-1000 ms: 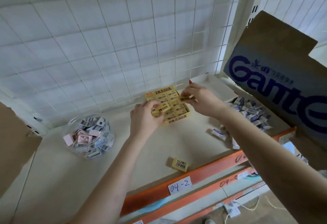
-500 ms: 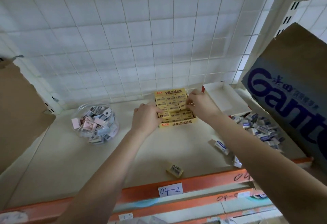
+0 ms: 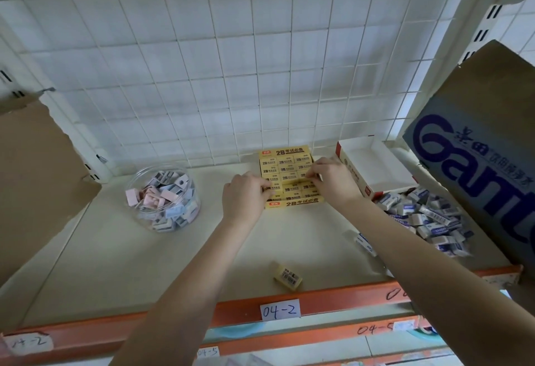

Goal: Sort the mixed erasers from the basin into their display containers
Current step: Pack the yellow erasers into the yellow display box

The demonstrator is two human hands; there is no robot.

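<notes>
Yellow card makes up the display box (image 3: 292, 203) that stands at the back of the shelf (image 3: 121, 252), close to the white wire grid (image 3: 202, 76), and rows of yellow erasers (image 3: 285, 169) printed "2B" lie packed flat inside it. Both hands are on this box, set apart at its two sides. The left hand (image 3: 246, 195) has its fingers bent over the left column, tips on the erasers there; whether it grips one or only presses cannot be told. The right hand (image 3: 333, 180) pinches one of the erasers in the right column between thumb and fingertips. A single loose yellow eraser (image 3: 288, 276) lies barcode-up near the front edge, well apart from the box. To the left stands a clear round jar (image 3: 185, 209) holding pink, blue and grey erasers. Just right of the yellow box sits a white display box (image 3: 373, 163) with a red rim. Beside that, a heap of blue-and-white erasers (image 3: 428, 218) spreads along the right side, partly under a tilted cardboard carton (image 3: 477, 163). One blue-and-white eraser (image 3: 365, 242) lies by the right forearm. The orange shelf rail (image 3: 333, 299) carries a paper label (image 3: 280, 309) reading "04-2".
</notes>
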